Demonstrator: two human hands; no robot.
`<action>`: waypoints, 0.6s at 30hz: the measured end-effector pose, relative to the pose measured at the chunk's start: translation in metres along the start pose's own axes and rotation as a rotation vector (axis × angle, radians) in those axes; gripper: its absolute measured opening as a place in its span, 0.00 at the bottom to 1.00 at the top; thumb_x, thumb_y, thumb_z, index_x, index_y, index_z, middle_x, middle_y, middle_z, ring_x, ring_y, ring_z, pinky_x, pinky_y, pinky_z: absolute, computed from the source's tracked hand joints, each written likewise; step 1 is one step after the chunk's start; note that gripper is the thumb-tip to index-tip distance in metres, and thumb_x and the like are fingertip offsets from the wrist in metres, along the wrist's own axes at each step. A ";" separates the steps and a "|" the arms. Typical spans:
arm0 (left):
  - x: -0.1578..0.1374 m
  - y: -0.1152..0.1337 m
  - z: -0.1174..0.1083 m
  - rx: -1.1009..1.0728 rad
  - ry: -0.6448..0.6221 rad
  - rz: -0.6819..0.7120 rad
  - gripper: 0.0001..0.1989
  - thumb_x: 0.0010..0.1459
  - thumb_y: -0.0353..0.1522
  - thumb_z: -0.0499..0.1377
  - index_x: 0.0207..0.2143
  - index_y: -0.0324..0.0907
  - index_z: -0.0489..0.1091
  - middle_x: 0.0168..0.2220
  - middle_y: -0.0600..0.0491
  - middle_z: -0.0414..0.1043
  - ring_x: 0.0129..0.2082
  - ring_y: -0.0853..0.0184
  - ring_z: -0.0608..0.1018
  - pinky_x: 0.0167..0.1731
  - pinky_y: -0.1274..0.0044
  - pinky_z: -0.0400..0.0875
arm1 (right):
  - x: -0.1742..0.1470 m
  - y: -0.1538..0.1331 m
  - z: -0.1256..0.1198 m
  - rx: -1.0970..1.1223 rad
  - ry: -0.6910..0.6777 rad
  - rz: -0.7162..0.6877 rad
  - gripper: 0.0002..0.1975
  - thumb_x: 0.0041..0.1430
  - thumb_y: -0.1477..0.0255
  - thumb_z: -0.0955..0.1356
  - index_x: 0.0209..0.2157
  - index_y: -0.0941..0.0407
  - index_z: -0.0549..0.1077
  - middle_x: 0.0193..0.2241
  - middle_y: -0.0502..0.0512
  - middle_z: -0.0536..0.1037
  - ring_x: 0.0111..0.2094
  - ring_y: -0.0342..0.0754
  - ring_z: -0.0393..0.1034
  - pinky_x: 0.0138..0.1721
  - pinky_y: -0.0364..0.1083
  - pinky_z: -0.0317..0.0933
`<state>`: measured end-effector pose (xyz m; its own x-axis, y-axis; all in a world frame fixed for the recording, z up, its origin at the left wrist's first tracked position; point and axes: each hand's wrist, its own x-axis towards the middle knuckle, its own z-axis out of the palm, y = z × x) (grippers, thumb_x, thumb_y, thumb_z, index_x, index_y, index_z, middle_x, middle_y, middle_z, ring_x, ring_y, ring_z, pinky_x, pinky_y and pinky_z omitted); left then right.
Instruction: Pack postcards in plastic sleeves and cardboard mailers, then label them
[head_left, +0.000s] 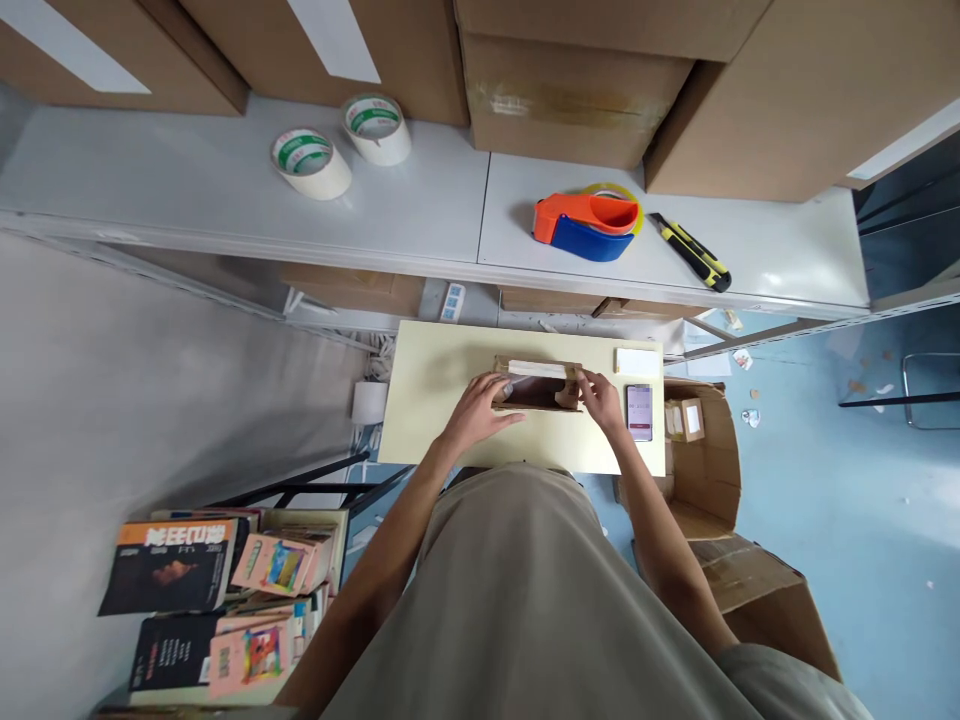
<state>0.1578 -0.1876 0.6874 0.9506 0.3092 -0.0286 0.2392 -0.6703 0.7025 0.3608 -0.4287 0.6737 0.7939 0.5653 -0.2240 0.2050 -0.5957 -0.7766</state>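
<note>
Open box (534, 388) between the hands, on the table (427, 420).
Its long axis runs from left hand (477, 410) to right hand (600, 399), neither clearly nearer; the left, thumb spread from fingers, touches one end, the right pinches the other.

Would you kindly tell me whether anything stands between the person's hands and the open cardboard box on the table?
Nothing visible does: the left hand is at the box's left end, the right hand at its right. The phone lies beyond the right hand, not between.
</note>
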 end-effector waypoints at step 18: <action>0.026 -0.020 0.024 -0.098 0.216 -0.298 0.16 0.63 0.31 0.70 0.53 0.48 0.82 0.52 0.49 0.81 0.44 0.60 0.85 0.53 0.67 0.82 | -0.010 0.030 0.023 0.219 0.066 0.018 0.23 0.67 0.50 0.71 0.50 0.52 0.84 0.55 0.61 0.82 0.51 0.57 0.83 0.55 0.59 0.81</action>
<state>0.1828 -0.1828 0.6554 0.7759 0.6231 -0.0986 0.4688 -0.4649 0.7510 0.3460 -0.4393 0.6389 0.8337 0.5127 -0.2052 0.0673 -0.4630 -0.8838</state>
